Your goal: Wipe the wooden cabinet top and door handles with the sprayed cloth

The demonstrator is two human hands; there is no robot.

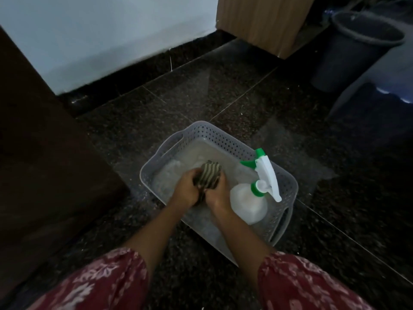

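Cloth [209,179] in both hands' [187,189] [220,193] clenched grip, inside basket [288,182] rim, beside spray bottle [249,204].

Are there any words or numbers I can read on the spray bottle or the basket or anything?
None can be read.
Spray bottle: plain white, no label showing.
Basket: only holes, no words.
Striped cloth held by both hands: no text.
Dark bucket: nothing readable.
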